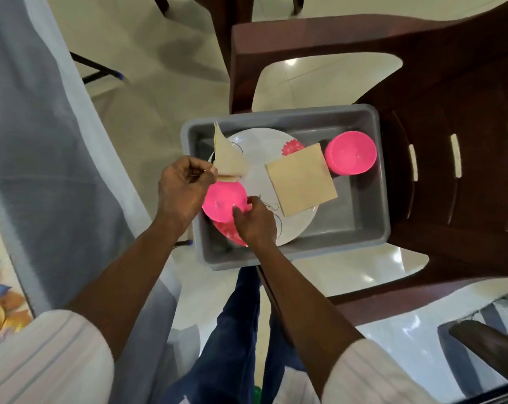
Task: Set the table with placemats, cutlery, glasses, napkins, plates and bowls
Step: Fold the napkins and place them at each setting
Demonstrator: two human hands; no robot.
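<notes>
head: pinched napkin (228, 158), point upward

Pale glossy floor tiles (171, 33) are reflecting bright spots of overhead light while a dark brown plastic chair (451, 83) is standing at the right, a table draped in a grey-white cloth (43, 141) is filling the left side.
</notes>
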